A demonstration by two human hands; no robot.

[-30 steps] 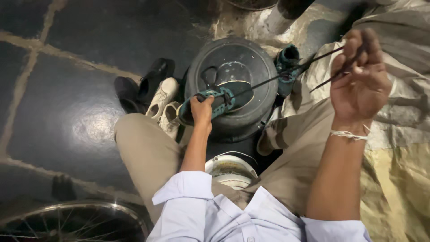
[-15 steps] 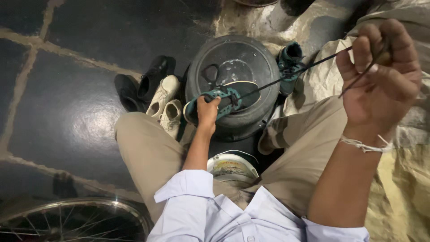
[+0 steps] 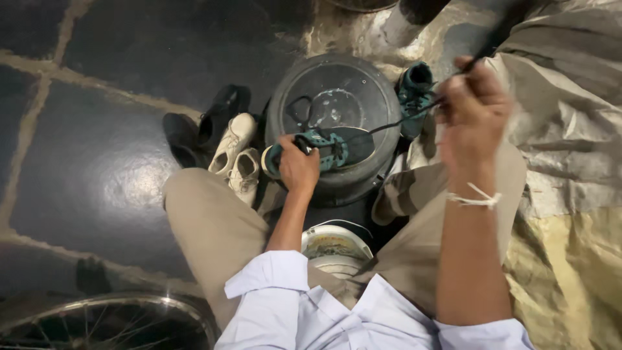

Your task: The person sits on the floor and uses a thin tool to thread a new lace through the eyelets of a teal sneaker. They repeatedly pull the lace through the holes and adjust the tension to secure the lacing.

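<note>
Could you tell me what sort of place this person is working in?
Probably a floor-level shoe repair spot. The left hand steadies a teal shoe on a round black stand, the right hand pulls a thread, and spare shoes wait beside it.

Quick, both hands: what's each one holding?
Left hand: closed on the teal-and-black shoe.
Right hand: closed, pulling a dark thread taut.
</note>
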